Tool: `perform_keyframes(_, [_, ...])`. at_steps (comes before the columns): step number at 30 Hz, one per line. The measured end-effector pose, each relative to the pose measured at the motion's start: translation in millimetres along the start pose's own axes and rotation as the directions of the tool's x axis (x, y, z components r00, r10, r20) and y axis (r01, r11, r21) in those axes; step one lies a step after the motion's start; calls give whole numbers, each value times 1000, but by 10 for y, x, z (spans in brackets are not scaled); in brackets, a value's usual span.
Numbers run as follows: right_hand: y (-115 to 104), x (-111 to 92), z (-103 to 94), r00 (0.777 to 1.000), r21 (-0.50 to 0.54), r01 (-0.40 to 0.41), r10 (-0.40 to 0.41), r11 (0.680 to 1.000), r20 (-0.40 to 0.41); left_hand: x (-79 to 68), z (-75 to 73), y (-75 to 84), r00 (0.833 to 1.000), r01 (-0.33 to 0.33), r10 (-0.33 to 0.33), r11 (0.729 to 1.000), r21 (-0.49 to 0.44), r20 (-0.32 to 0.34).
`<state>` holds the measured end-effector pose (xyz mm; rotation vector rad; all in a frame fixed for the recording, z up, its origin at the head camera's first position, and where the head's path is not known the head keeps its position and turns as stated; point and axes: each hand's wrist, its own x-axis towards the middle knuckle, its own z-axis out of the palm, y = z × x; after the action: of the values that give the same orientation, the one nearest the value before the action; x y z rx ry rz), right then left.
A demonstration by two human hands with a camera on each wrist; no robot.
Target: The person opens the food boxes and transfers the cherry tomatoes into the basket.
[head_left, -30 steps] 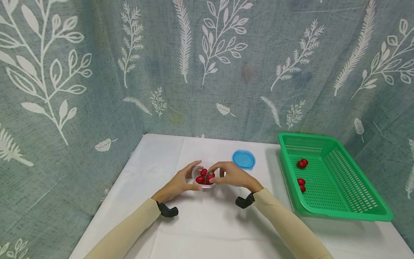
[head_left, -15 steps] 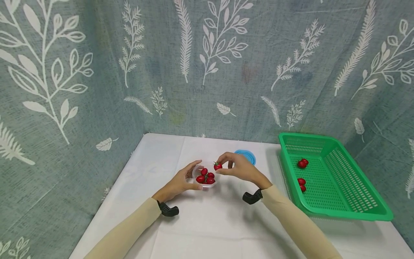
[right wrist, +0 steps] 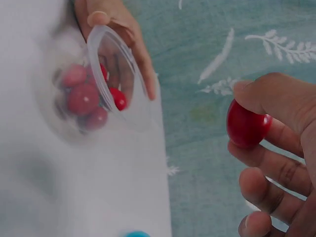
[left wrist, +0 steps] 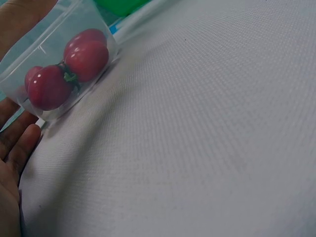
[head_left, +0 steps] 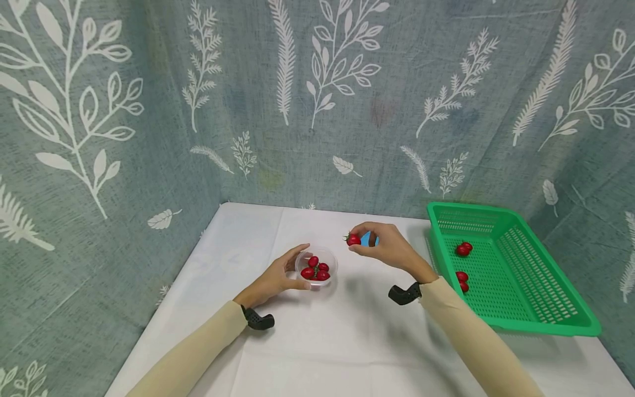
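My left hand [head_left: 274, 282] holds a clear round plastic container [head_left: 329, 256] from its left side, thumb and fingers spread round the wall. Several red cherry tomatoes [head_left: 308, 273] lie inside; some green stem shows between them in the left wrist view, where the container [left wrist: 49, 49] stands on the white cloth. To the right and above the table, my right hand [head_left: 392, 245] pinches one cherry tomato [head_left: 353, 240] between thumb and fingers, its green stem pointing left. In the right wrist view this tomato [right wrist: 246, 126] looks smooth and oval, while the other fingers are loosely bent.
A blue lid [head_left: 366, 239] lies behind the right hand, mostly hidden. On the right stands a green plastic basket [head_left: 521, 326] with several cherry tomatoes [head_left: 462, 250] near its left side. Patterned grey-green cloth [head_left: 307, 165] hangs behind the white table [head_left: 297, 342].
My right hand has lifted a cherry tomato out of the container and carried it right and away, over the blue lid. The left hand and container stay in place.
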<state>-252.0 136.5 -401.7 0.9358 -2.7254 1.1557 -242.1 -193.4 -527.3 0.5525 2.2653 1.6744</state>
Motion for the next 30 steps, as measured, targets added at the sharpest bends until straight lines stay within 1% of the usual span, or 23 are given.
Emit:
perform_keyframes(7, [35, -90, -214, 998, -66, 0, -5, 998, -67, 4, -1, -2, 1000, 8, -8, 1000, -1, 3])
perform_keyframes(15, [141, -207, -461, 991, -101, -49, 36, 994, -129, 9, 3, 23, 1000, 11, -11, 1000, 2, -1])
perform_keyframes(19, [189, -278, -569, 988, -103, -93, 79, 990, -132, 11, 4, 22, 1000, 18, -18, 1000, 10, -6])
perform_keyframes(23, [224, -364, -661, 983, -78, -144, 134, 987, -123, 18, 6, 13, 1000, 5, -5, 1000, 0, -4])
perform_keyframes(30, [362, -492, -777, 974, -78, -181, 168, 980, -153, 10, 16, 16, 1000, 8, -9, 1000, -10, -10])
